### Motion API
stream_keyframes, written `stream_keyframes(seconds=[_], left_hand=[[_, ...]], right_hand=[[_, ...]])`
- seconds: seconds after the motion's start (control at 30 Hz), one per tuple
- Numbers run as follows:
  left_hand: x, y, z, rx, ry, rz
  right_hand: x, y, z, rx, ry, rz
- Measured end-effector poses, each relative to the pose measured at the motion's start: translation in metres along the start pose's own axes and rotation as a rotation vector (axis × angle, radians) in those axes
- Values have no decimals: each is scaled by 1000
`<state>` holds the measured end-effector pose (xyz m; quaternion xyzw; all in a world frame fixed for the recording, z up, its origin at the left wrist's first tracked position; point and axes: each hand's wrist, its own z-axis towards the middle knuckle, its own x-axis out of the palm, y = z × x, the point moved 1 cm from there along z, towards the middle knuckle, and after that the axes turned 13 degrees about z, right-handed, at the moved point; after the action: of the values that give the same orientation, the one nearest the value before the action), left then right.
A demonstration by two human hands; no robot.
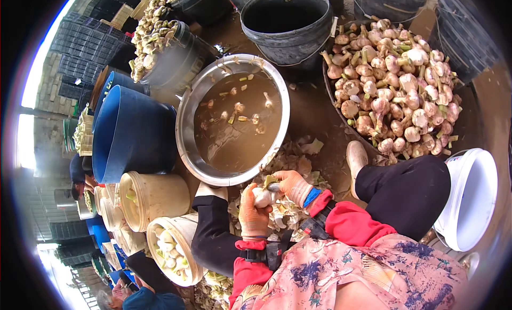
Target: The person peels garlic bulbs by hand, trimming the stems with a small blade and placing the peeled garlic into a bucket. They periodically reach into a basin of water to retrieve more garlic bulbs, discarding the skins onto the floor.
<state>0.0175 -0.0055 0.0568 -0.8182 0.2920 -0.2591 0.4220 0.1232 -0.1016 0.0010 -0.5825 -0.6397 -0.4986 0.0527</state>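
My left hand (254,213), in an orange glove, is closed around a whitish garlic bulb (261,197) in front of me. Close against the bulb's upper side is my right hand (294,188), also gloved, with its fingers closed. A short greyish piece shows at those fingertips; whether it is a blade or part of the stem I cannot make out. Just beyond both hands stands a wide metal basin (181,126) of brown water with several garlic bulbs and bits floating in it. Garlic skins (285,216) lie on the ground beneath my hands.
A large heap of untrimmed garlic (394,86) sits at the far right. A black tub (288,40) stands behind the basin. At left are a blue barrel (138,134), cream buckets (160,200), and a bucket of peeled garlic (172,251). A white bucket (469,198) stands by my right knee.
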Motion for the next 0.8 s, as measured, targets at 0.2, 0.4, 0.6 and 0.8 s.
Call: stream_keyframes(seconds=[0.2,0.4,0.6,0.8], left_hand=[[6,-14,-33,-96,142,-89],[-18,-5,-18,222,55,374],[-3,-9,-19,386,97,528],[-19,-5,-10,-46,-81,-272]], right_hand=[[-64,13,26,-181,-400,-382],[-36,-15,18,-208,225,-670],[18,5,-10,-82,226,-146],[24,28,-18,-11,328,489]])
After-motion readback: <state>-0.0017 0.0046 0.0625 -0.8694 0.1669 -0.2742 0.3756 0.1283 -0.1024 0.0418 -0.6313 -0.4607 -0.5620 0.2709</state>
